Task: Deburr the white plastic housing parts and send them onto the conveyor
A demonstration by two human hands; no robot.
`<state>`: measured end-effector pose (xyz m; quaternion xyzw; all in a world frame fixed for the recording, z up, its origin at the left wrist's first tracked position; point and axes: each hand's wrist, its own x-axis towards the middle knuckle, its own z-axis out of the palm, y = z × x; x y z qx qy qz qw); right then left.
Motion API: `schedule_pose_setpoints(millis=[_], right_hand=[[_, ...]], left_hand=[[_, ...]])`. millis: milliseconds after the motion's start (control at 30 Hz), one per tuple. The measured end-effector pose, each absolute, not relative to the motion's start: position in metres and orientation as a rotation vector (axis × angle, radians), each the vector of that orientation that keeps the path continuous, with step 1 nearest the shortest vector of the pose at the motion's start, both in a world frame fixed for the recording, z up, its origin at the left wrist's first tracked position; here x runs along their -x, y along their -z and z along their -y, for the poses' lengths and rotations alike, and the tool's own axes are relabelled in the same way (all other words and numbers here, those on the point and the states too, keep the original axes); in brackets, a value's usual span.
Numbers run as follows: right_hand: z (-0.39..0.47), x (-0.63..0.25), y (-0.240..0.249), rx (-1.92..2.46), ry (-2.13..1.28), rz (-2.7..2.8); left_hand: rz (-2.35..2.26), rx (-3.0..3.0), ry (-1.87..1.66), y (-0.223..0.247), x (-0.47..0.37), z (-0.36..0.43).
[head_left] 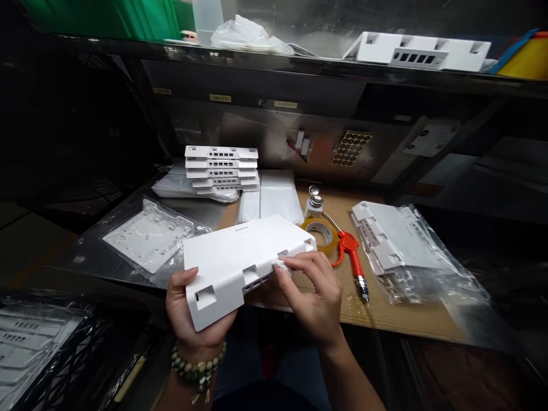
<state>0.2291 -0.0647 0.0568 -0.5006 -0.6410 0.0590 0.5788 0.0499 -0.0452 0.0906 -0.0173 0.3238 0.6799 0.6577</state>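
A white plastic housing [240, 251] with square notches and port openings along its near edge is held up at the middle. My left hand [192, 314] grips its left end, thumb on the top face and the other fingers underneath. At the notched edge, near the right end, my right hand [314, 291] has its thumb and index finger pinched together against the housing; whether something small is between them is hidden. Behind the housing lie a roll of yellow tape [329, 233] and a red air gun [350, 244].
Stacked white housings [221, 164] stand at the back left, beside plastic bags [278, 194]. A bagged white panel [149, 237] lies left, bagged housings [389, 234] right. A metal-topped bottle [314, 205] stands behind the tape. A shelf [257, 61] crosses above.
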Motion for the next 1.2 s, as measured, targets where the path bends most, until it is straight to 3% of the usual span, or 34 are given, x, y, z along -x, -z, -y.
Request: schedule_pose_setpoints(millis=[233,400,500,833,1000,1133,1200], right_hand=[[0.060,-0.256,-0.050,1.212,-0.302,0.963],[0.053,-0.272,-0.039,1.061,-0.904,0.626],[0.053,-0.271,-0.032,1.097,-1.055,0.570],[0.062,-0.262,-0.025,1.164,-0.995,0.546],[0.066,-0.272,-0.015,1.167,-0.913,0.777],[0.065,-0.290,-0.023,1.189,-0.648,0.917],[0.066,-0.296,-0.032,1.133,-0.714,0.843]], left_hand=[[-0.651,-0.173,-1.533,-0.061,-0.025,0.044],[-0.658,-0.384,-1.419,-0.035,-0.015,0.044],[-0.734,-0.361,-1.439,-0.034,-0.023,0.045],[-0.838,-0.192,-1.316,-0.025,-0.009,0.033],[-1.059,-0.419,-1.249,-0.027,-0.004,0.020],[-1.116,-0.612,-1.309,-0.020,0.009,0.021],[-1.065,-0.781,-1.291,-0.019,0.017,0.023]])
